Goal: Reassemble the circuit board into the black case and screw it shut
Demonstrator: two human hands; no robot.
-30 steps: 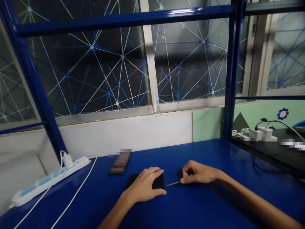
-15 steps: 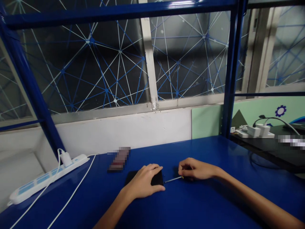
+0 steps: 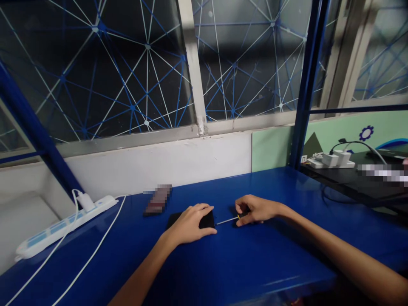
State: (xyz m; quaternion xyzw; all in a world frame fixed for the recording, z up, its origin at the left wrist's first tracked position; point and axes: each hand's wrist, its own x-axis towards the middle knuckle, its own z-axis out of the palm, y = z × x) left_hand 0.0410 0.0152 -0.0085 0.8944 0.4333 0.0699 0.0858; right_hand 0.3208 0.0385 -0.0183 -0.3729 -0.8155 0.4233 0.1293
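Observation:
On the blue table (image 3: 255, 259) lies a flat black object (image 3: 208, 220), partly hidden under my left hand (image 3: 188, 223). That hand grips it, with the thumb along the near edge and the fingers over the far side. My right hand (image 3: 251, 210) is closed around the handle of a thin screwdriver (image 3: 227, 220). The handle is mostly hidden by the fingers, with a yellow part showing. The metal shaft points left, and its tip is at the right edge of the black object.
A pixelated dark reddish object (image 3: 158, 199) lies behind my left hand. At the left, a white power strip (image 3: 66, 227) has a plug and white cables. Another power strip (image 3: 333, 161) stands at the right on a black surface (image 3: 344, 180). Blue frame posts rise before the windows.
The view has tilted down, so the scene sits higher. My right hand has turned slightly around the screwdriver handle, its thumb now lower and more visible. My left hand keeps its hold on the black object.

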